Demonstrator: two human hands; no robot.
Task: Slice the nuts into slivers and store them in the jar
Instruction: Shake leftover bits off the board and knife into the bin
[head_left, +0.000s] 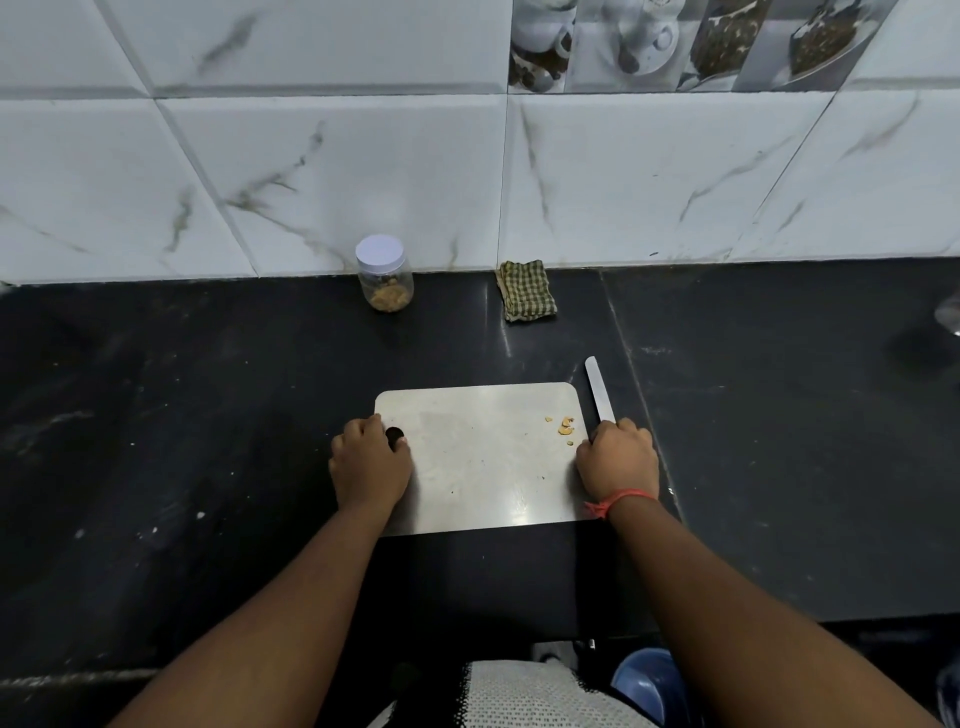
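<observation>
the right hand (617, 457) grasps the knife (599, 389); the left hand (370, 462) grips the board (483, 467). nut bits (565, 426) lie just left of the right hand and could scatter if the board tilts; the lidded jar (385, 274) stands well beyond the left hand.

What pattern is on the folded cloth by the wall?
A green and cream check; the folded cloth shows in the head view, the only one.
</observation>
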